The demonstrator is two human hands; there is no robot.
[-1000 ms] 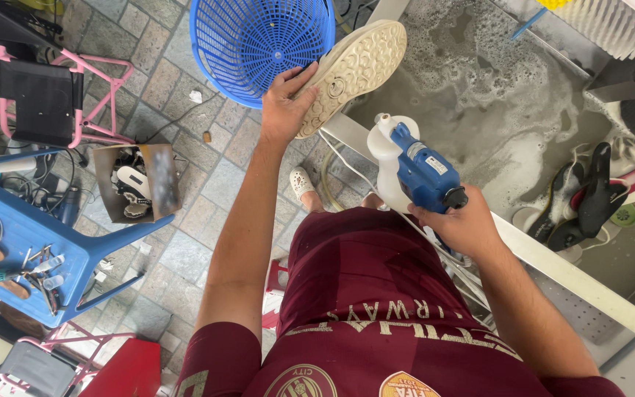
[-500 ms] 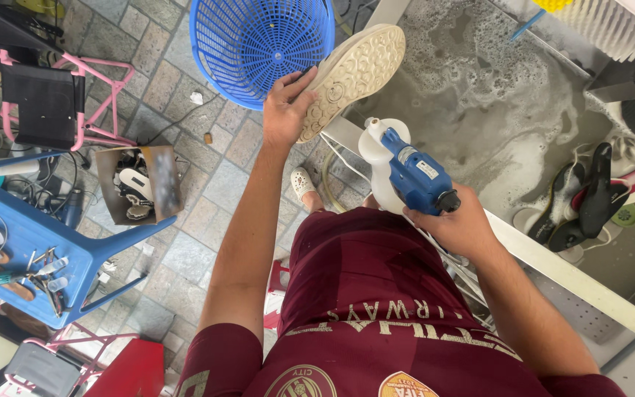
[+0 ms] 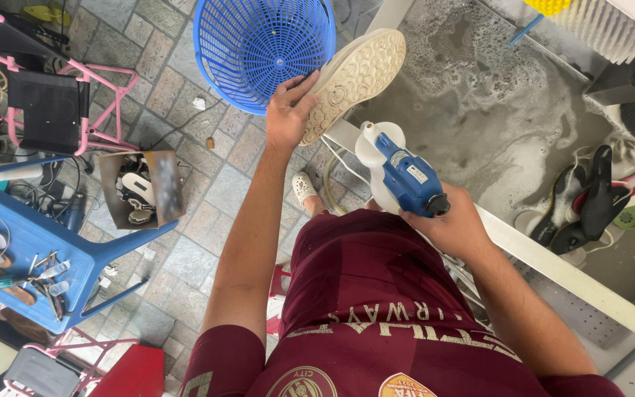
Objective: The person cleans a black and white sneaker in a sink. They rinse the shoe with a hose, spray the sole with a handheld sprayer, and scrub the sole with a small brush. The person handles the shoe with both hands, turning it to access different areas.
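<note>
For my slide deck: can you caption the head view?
Left hand holds a shoe sole-up by a blue basket; right hand grips a blue tool.

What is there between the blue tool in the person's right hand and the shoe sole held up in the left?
Nothing visible. The right hand holds the blue and white power tool just below the cream shoe sole, which the left hand grips at its heel end. Only open air separates them.

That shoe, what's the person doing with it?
A person in a maroon shirt holds a shoe sole-up in the left hand, next to a blue basket. The right hand grips a blue and white power tool just below the shoe, not touching it. Beside them is a soapy wash basin with more shoes in it.
</note>
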